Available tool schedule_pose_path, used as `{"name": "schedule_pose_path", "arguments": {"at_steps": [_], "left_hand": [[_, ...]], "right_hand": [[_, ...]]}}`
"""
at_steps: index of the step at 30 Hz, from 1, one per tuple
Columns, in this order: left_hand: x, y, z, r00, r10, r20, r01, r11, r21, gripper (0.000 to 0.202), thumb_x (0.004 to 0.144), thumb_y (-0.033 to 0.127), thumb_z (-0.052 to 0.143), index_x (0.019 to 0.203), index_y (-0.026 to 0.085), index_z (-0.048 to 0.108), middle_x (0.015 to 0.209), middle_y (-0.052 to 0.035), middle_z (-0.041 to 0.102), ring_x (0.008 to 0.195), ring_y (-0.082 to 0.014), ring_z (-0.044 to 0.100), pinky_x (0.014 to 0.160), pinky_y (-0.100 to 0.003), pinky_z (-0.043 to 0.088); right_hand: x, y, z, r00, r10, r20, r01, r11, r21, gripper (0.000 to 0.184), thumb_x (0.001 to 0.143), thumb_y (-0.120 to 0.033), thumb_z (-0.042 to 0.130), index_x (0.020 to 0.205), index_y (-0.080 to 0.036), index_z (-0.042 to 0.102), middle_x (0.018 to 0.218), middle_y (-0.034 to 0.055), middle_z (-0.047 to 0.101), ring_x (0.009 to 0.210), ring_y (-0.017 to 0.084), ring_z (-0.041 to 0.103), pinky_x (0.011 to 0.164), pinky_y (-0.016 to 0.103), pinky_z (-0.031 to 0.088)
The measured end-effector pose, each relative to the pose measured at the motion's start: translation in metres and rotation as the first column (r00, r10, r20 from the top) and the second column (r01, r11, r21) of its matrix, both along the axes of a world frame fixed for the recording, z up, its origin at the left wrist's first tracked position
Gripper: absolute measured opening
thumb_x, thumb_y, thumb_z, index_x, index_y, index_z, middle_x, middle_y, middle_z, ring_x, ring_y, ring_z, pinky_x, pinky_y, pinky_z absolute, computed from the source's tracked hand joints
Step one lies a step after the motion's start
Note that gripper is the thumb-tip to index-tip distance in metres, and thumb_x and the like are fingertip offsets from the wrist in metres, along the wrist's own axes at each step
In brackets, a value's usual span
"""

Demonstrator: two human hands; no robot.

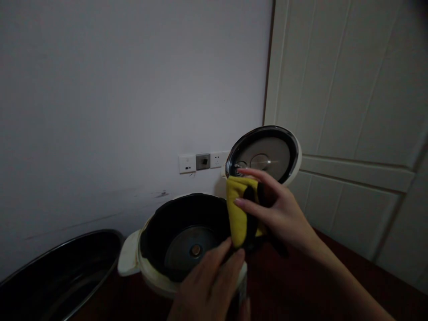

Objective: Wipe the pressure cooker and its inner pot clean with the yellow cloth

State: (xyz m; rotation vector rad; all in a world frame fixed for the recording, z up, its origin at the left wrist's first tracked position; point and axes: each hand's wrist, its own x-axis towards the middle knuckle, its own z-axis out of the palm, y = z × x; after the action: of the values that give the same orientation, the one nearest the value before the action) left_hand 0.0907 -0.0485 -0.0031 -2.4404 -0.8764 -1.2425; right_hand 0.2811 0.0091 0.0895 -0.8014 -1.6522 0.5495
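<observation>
A folded yellow and black cloth (238, 218) is held upright in my right hand (282, 209), with the thumb on its near side and a finger over its top. My left hand (212, 281) reaches over the near right rim of a white electric cooker (157, 283), fingers stretched out. Its fingertips meet the lower end of the cloth; the thumb shows lower, apart from the fingers. The black pot interior (180, 243) has a round copper-coloured centre (195, 250) at its bottom. Behind my right hand, the raised cooker lid (277, 154) shows its metal inner side.
A large dark basin (103, 249) stands left of the cooker, close to its white side handle (129, 254). Wall sockets (187, 164) sit on the wall behind. A pale panelled door (347, 111) rises at the right, above a dark red surface (317, 285).
</observation>
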Motion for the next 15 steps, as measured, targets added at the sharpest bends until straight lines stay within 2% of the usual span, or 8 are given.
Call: {"name": "schedule_pose_path", "arguments": {"at_steps": [2, 4, 6, 8, 9, 10, 12, 15], "left_hand": [[-0.014, 0.008, 0.011, 0.998, 0.022, 0.052, -0.025, 0.999, 0.048, 0.046, 0.081, 0.016, 0.055, 0.127, 0.022, 0.053, 0.123, -0.0097, 0.062, 0.113, -0.0228, 0.059, 0.093, -0.035, 0.052], [-0.03, 0.014, 0.024, 0.985, 0.117, 0.123, -0.124, 0.991, 0.045, 0.036, 0.082, 0.017, 0.054, 0.117, 0.021, 0.058, 0.12, -0.0085, 0.063, 0.112, -0.0226, 0.058, 0.095, -0.037, 0.049], [-0.046, 0.021, 0.036, 0.961, 0.214, 0.177, -0.221, 0.975, 0.018, 0.027, 0.084, 0.021, 0.052, 0.108, 0.02, 0.062, 0.115, -0.0082, 0.064, 0.109, -0.0227, 0.059, 0.096, -0.039, 0.047], [-0.064, 0.03, 0.043, 0.922, 0.332, 0.201, -0.328, 0.943, -0.053, 0.026, 0.086, 0.028, 0.048, 0.104, 0.018, 0.064, 0.113, -0.0094, 0.065, 0.108, -0.0237, 0.059, 0.097, -0.041, 0.045], [-0.073, 0.036, 0.044, 0.896, 0.4, 0.196, -0.387, 0.917, -0.102, 0.029, 0.086, 0.032, 0.046, 0.104, 0.017, 0.064, 0.114, -0.0104, 0.064, 0.108, -0.0247, 0.058, 0.098, -0.043, 0.044], [-0.082, 0.043, 0.044, 0.867, 0.465, 0.177, -0.443, 0.884, -0.148, 0.034, 0.086, 0.036, 0.044, 0.105, 0.016, 0.064, 0.115, -0.0117, 0.063, 0.11, -0.0262, 0.057, 0.098, -0.044, 0.043], [-0.101, 0.057, 0.038, 0.807, 0.582, 0.099, -0.546, 0.8, -0.247, 0.045, 0.086, 0.042, 0.039, 0.111, 0.013, 0.063, 0.121, -0.015, 0.06, 0.115, -0.0301, 0.054, 0.1, -0.048, 0.041], [-0.122, 0.075, 0.027, 0.756, 0.654, -0.016, -0.612, 0.698, -0.373, 0.057, 0.085, 0.046, 0.035, 0.119, 0.006, 0.058, 0.126, -0.0194, 0.057, 0.12, -0.0323, 0.05, 0.102, -0.048, 0.037]], "right_hand": [[-0.006, 0.015, 0.017, 0.999, -0.031, -0.025, 0.033, 0.996, 0.083, 0.063, 0.068, -0.034, 0.075, 0.124, -0.026, 0.046, 0.106, 0.0045, 0.063, 0.098, 0.022, 0.061, 0.085, 0.036, 0.05], [-0.016, 0.036, 0.035, 0.999, -0.035, -0.004, 0.035, 0.991, 0.13, 0.074, 0.065, -0.034, 0.076, 0.128, -0.023, 0.038, 0.103, 0.0049, 0.063, 0.095, 0.021, 0.061, 0.081, 0.034, 0.05], [-0.031, 0.061, 0.051, 0.995, -0.055, 0.088, 0.043, 0.99, 0.134, 0.076, 0.067, -0.035, 0.075, 0.129, -0.019, 0.035, 0.102, 0.0061, 0.064, 0.089, 0.02, 0.062, 0.076, 0.033, 0.05], [-0.051, 0.09, 0.064, 0.956, -0.125, 0.266, 0.081, 0.982, 0.169, 0.069, 0.067, -0.034, 0.074, 0.125, -0.014, 0.042, 0.1, 0.008, 0.066, 0.088, 0.02, 0.062, 0.077, 0.032, 0.048], [-0.061, 0.104, 0.069, 0.9, -0.174, 0.399, 0.106, 0.977, 0.186, 0.059, 0.068, -0.032, 0.074, 0.118, -0.011, 0.05, 0.1, 0.0097, 0.066, 0.091, 0.021, 0.062, 0.078, 0.032, 0.047], [-0.072, 0.119, 0.072, 0.801, -0.203, 0.563, 0.12, 0.976, 0.182, 0.047, 0.068, -0.03, 0.073, 0.107, -0.01, 0.058, 0.1, 0.0113, 0.067, 0.092, 0.023, 0.061, 0.078, 0.032, 0.047], [-0.092, 0.146, 0.074, 0.559, -0.167, 0.812, 0.14, 0.984, 0.106, 0.033, 0.072, -0.026, 0.07, 0.1, -0.009, 0.064, 0.104, 0.0131, 0.067, 0.095, 0.025, 0.061, 0.079, 0.031, 0.046], [-0.112, 0.182, 0.064, 0.448, -0.056, 0.892, 0.149, 0.989, -0.012, 0.031, 0.07, -0.014, 0.071, 0.101, -0.009, 0.066, 0.103, 0.0129, 0.068, 0.095, 0.026, 0.061, 0.079, 0.031, 0.047]]}}
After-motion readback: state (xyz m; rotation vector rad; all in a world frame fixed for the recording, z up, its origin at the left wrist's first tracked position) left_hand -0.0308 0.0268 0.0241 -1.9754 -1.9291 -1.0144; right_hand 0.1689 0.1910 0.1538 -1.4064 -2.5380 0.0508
